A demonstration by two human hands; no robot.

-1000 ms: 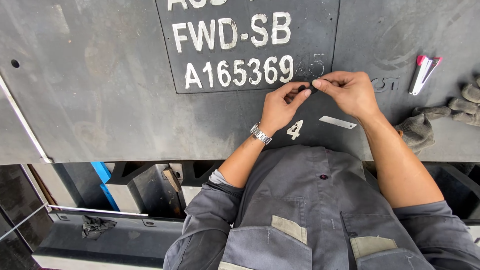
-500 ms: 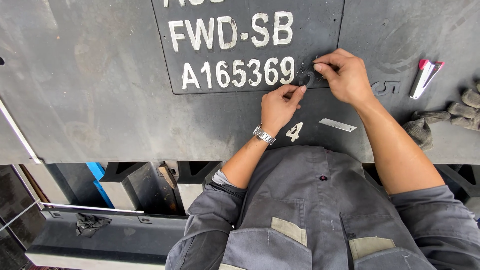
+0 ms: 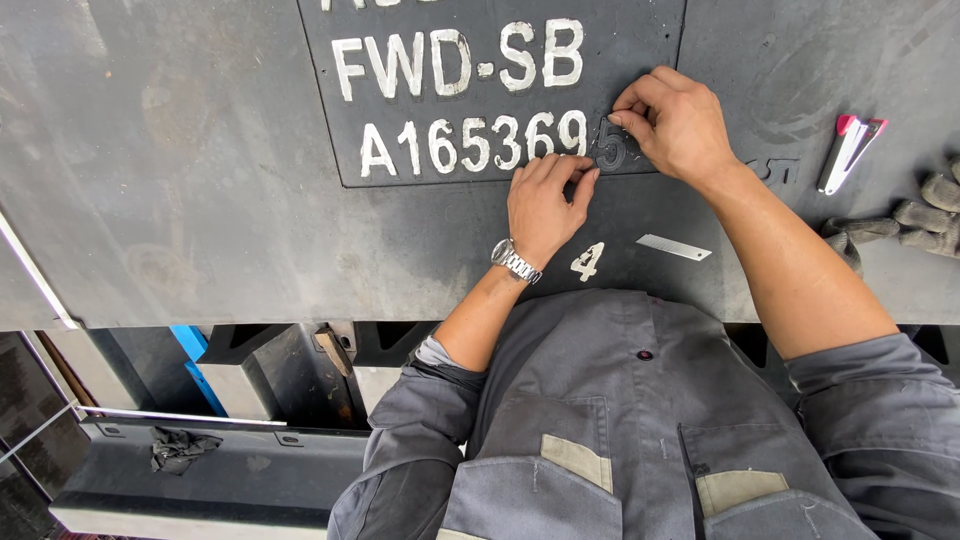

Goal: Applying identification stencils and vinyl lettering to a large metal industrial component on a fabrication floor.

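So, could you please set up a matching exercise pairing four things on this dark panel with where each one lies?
Things:
1. dark digit sticker
2. loose white digit
3. pink-handled cutter
4. work gloves

Places:
A. far right edge of the panel
B. just below the wristwatch
C. end of the white number row, under both hands' fingers
D. upper right, above the gloves

Pairs: 1-C, 2-B, 3-D, 4-A

Two bare forearms reach forward, hands close together.

The left hand lies palm down, fingers together and stretched forward, a metal watch on its wrist. The right hand sits just beyond, wrist bent, fingers curled with tips pinched down; both grey sleeves are pushed up.
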